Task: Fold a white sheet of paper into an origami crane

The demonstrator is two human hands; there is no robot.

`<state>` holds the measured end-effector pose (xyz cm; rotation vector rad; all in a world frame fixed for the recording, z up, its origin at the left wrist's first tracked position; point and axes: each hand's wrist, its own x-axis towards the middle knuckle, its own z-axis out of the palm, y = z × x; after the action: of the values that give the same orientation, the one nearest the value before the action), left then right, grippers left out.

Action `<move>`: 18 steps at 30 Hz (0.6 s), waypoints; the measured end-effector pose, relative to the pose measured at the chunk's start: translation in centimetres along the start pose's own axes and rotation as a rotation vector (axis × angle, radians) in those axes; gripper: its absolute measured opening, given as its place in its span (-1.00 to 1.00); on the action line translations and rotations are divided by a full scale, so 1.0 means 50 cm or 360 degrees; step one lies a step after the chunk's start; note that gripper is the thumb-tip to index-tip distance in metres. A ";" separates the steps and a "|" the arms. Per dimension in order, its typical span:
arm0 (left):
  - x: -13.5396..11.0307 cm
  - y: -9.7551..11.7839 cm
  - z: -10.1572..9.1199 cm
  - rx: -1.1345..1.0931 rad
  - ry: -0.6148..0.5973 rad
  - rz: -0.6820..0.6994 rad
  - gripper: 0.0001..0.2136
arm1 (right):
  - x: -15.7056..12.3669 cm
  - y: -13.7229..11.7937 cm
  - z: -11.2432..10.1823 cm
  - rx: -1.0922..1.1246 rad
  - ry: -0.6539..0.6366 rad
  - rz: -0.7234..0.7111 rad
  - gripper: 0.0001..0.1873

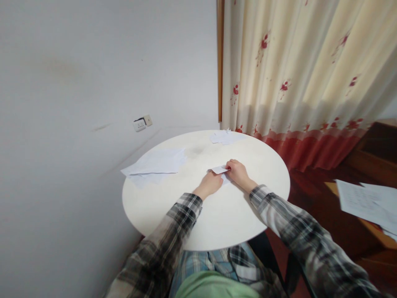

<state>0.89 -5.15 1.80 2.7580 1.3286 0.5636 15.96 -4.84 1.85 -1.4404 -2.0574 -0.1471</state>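
A small piece of folded white paper (219,169) lies between my two hands, over the round white table (223,223). My left hand (211,183) is closed at the paper's near left side, its fingertips mostly hidden from me. At the paper's right end, my right hand (237,170) pinches the edge between thumb and fingers. Part of the paper slants upward, and a lower part shows beneath it between the hands.
A stack of white paper sheets (158,161) sits at the table's left, slightly over its edge. Farther back lies a pile of small paper pieces (226,136). Written sheets (366,203) rest on a wooden surface at right. A wall and a curtain (297,74) stand behind.
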 end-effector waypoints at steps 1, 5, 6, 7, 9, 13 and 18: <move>0.001 -0.002 0.002 0.0007 0.0011 0.0013 -0.61 | 0.000 0.000 0.000 0.0002 -0.0005 0.0000 -0.85; 0.004 -0.010 0.011 0.0047 0.0066 0.0047 -0.62 | 0.001 0.001 0.003 0.0008 -0.0003 -0.0009 -0.85; 0.004 -0.012 0.012 0.0048 0.0080 0.0057 -0.62 | 0.001 0.002 0.004 0.0009 -0.0001 -0.0009 -0.85; 0.004 -0.013 0.014 0.0048 0.0091 0.0070 -0.63 | 0.001 0.002 0.004 0.0010 0.0000 -0.0007 -0.85; 0.005 -0.016 0.018 0.0045 0.0108 0.0091 -0.63 | 0.000 0.002 0.005 0.0017 0.0002 -0.0001 -0.85; 0.007 -0.019 0.023 0.0072 0.0133 0.0118 -0.63 | 0.000 0.001 0.005 0.0033 -0.0007 -0.0003 -0.83; 0.009 -0.023 0.026 0.0113 0.0097 0.0089 -0.67 | 0.000 0.004 0.007 0.0025 -0.0018 0.0027 -0.81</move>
<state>0.71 -3.93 0.53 2.8651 1.3120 0.6203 15.98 -4.61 1.53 -1.4519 -2.0505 -0.1157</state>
